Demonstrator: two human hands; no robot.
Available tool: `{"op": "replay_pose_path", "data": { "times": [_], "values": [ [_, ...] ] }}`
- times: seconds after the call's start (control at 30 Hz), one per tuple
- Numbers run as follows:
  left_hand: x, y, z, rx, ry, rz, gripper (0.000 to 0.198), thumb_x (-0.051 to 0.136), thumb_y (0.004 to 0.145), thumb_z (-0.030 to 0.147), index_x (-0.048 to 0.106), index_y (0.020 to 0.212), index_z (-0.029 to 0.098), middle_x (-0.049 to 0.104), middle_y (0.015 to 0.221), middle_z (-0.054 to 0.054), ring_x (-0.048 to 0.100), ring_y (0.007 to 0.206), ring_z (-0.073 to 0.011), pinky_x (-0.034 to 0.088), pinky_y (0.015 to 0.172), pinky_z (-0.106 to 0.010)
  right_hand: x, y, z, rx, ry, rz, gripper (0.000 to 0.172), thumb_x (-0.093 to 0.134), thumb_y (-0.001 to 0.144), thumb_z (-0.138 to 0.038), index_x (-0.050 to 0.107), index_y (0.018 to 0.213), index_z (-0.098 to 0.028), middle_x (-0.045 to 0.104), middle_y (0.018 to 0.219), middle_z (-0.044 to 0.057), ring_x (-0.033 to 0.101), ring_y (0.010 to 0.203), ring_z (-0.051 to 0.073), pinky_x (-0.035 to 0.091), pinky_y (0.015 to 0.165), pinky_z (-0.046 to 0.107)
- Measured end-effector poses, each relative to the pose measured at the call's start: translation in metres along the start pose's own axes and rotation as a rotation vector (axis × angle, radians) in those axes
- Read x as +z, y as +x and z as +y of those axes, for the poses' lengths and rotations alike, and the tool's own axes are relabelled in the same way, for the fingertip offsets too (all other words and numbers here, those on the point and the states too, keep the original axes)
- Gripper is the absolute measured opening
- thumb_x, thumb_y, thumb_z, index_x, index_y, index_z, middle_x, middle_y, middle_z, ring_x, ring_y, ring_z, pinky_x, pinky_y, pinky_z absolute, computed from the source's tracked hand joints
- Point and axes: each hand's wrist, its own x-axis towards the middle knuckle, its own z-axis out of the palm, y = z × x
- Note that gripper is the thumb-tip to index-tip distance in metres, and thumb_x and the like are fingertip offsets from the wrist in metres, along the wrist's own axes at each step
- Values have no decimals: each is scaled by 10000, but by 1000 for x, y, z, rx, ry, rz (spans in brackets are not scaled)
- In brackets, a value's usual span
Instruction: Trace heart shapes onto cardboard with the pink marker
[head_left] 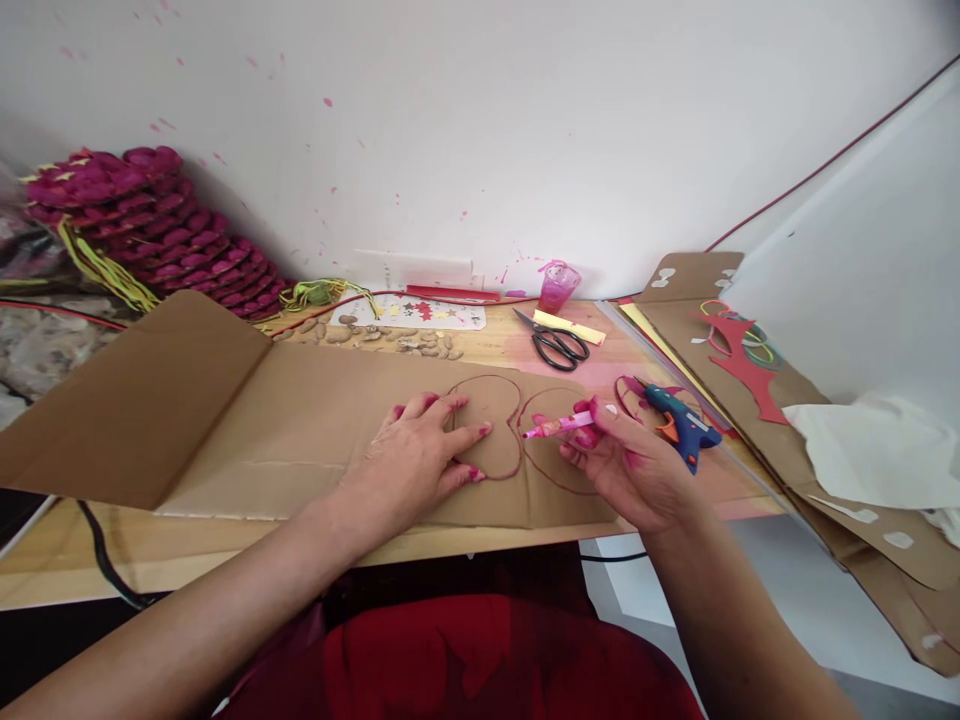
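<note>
My left hand (424, 450) lies flat with fingers spread on a cardboard heart template (491, 425), pressing it onto a large brown cardboard sheet (300, 430). My right hand (622, 460) is closed on a pink marker (559, 427), whose tip points left near the template's right edge. A drawn dark-red outline (551, 440) curves on the cardboard just right of the template. Both hands carry pink stains.
A blue glue gun (679, 420) lies right of my right hand. Black scissors (559, 345), a pink cup (556, 285) and scattered nuts (390, 338) sit behind. Magenta flower pieces (150, 225) pile up at the far left. More cardboard with red cutouts (742, 365) leans at the right.
</note>
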Motion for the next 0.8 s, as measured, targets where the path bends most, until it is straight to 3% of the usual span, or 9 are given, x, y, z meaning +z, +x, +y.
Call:
{"op": "replay_pose_path", "data": {
  "times": [0.33, 0.8],
  "values": [
    [-10, 7, -2, -21, -44, -100, 449, 618, 933, 408, 602, 1382, 403, 471, 1554, -80, 445, 1360, -382, 448, 1060, -585, -1, 0, 0, 18, 5, -9, 176, 839, 734, -360, 736, 785, -227, 535, 612, -30, 570, 707, 134, 516, 724, 270],
    [-2, 8, -12, 50, -68, -74, 424, 603, 945, 376, 612, 1366, 423, 487, 1536, -58, 423, 1369, -381, 439, 1078, -595, -1, -1, 0, 4, -8, -9, 186, 836, 747, -379, 740, 799, -229, 519, 630, -28, 548, 720, 138, 513, 754, 283]
  ]
}}
